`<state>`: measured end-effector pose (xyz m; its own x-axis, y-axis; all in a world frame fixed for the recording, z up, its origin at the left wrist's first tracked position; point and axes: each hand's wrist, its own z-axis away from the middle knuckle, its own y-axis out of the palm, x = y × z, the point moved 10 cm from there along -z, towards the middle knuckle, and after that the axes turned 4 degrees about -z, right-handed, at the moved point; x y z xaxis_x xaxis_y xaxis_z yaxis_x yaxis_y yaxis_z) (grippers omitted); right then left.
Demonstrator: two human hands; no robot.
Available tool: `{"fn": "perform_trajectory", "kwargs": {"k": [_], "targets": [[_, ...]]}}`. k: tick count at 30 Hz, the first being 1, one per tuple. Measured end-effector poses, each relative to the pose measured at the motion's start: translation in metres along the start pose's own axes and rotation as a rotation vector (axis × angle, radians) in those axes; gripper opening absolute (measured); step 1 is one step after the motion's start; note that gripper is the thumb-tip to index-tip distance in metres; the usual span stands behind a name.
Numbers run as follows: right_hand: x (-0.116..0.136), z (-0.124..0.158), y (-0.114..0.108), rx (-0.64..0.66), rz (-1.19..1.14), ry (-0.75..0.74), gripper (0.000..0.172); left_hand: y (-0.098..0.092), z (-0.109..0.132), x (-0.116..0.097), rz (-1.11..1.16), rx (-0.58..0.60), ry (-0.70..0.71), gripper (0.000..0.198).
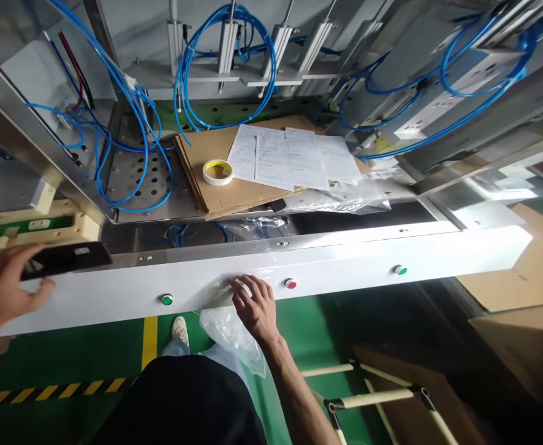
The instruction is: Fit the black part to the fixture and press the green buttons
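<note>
At the white panel (345,256), the left hand (8,285) grips a black phone (74,257); near a red button (290,283), the right hand (256,309) curls its fingers, grasp unclear.

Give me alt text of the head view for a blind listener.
A person's left hand holds a flat black object, possibly a phone; the right hand is at a white panel, between a green push button and a red one. Beyond it, papers and a tape roll lie on cardboard, near coiled blue tubing.
</note>
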<state>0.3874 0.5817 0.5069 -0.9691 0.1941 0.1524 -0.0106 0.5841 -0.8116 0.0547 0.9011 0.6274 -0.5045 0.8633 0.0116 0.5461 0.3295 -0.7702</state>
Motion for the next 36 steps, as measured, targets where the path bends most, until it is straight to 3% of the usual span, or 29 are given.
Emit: {"fn": "perform_trajectory", "kwargs": {"k": [4, 7, 10, 15, 22, 36], "targets": [[0.001, -0.005, 0.001, -0.062, -0.003, 0.011, 0.026, 0.034, -0.001, -0.108, 0.165, 0.044, 0.108, 0.066], [0.003, -0.007, 0.004, -0.077, -0.028, 0.024, 0.029, 0.06, -0.016, -0.172, 0.282, 0.092, 0.133, 0.06], [0.001, -0.004, 0.007, -0.061, -0.073, 0.021, 0.036, 0.081, -0.036, -0.214, 0.354, 0.143, 0.12, 0.061], [-0.006, 0.003, 0.009, -0.026, -0.217, -0.009, 0.041, 0.126, -0.067, -0.262, 0.368, 0.31, 0.096, 0.053], [-0.006, 0.006, 0.005, -0.049, -0.253, -0.064, 0.034, 0.165, -0.079, -0.304, 0.357, 0.447, 0.213, 0.047], [-0.014, 0.013, 0.007, -0.048, -0.321, -0.077, 0.039, 0.174, -0.078, -0.312, 0.285, 0.467, 0.21, 0.053]]}}
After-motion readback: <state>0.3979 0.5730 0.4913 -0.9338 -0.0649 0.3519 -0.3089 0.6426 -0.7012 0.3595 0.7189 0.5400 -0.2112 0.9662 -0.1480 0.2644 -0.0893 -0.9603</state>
